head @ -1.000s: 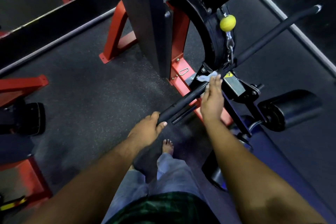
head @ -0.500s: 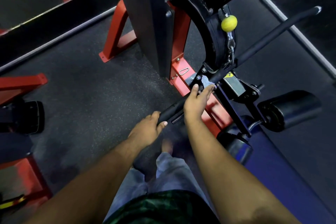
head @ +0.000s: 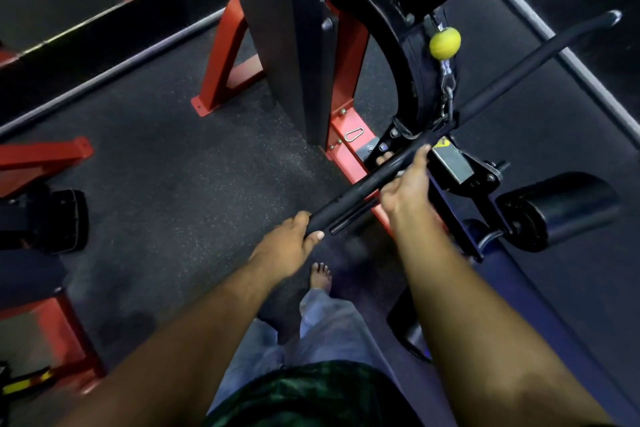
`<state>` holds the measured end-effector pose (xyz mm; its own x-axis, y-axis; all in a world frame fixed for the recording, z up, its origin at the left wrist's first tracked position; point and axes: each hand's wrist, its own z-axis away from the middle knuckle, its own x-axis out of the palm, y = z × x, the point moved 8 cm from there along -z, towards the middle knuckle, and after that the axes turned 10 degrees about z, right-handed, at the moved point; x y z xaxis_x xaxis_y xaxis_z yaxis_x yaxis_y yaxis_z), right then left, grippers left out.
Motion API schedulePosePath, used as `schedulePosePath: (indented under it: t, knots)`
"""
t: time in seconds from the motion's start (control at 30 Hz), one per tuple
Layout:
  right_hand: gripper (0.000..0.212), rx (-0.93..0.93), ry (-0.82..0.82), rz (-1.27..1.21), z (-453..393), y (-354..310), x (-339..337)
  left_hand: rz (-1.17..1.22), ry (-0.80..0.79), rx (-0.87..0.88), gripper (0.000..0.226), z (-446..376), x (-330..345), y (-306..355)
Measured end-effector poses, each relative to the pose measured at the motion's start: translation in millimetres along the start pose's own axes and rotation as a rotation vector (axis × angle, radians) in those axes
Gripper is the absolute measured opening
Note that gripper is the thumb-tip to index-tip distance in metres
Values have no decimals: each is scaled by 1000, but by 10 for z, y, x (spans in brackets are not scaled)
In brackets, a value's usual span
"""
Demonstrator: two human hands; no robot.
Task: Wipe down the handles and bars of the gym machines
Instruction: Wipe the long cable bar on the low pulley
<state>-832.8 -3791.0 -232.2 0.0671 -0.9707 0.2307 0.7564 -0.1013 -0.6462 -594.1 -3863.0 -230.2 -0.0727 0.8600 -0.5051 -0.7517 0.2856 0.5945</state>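
Observation:
A long black bar (head: 353,189) runs diagonally from lower left to upper right and hangs by a chain from the cable machine. My left hand (head: 287,246) is closed round the bar's near end. My right hand (head: 405,187) is wrapped round the bar just short of its middle clip, with fingertips showing on the far side. A pale scrap of cloth (head: 399,173) peeks out under that palm; most of it is hidden. The bar's far half (head: 519,80) is bare.
A yellow ball (head: 445,42) sits on the cable above the chain. The red machine frame (head: 228,55) and a dark upright stand behind the bar. A black roller pad (head: 561,208) lies to the right, and my bare foot (head: 320,276) is on the rubber floor.
My right hand slid down the bar toward my left hand, then back up toward the middle clip. The pale cloth, plain at its fingertips before, is now mostly covered. My left hand stayed put.

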Motion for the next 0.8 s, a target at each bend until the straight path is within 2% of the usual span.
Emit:
schedulePosePath:
  t: [0.13, 0.17, 0.37, 0.43, 0.47, 0.57, 0.67, 0.7, 0.8]
  knots:
    - [57, 218, -193, 128, 453, 853, 36, -20, 1, 9, 46, 6, -14, 1]
    - [60, 240, -184, 125, 484, 888, 22, -20, -1, 12, 46, 3, -15, 1]
    - [71, 92, -26, -67, -223, 67, -41, 6, 2, 9, 53, 15, -20, 25]
    - [75, 50, 4, 1, -271, 82, -58, 11, 9, 7, 53, 23, -22, 24]
    - [70, 38, -6, 38, -191, 191, -32, 15, 13, 7, 53, 25, -23, 16]
    - [34, 92, -35, 188, 250, 773, -44, 25, 10, 4, 51, 8, -23, -6]
    - [11, -78, -26, 335, 384, 994, -164, 53, -1, 0, 50, 4, -32, -73]
    - [15, -157, 7, 379, 305, 941, -204, 89, -8, -8, 49, 21, -39, -122]
    - [48, -393, 196, 617, 130, 445, -260, 228, -22, -68, 45, 130, -45, -376]
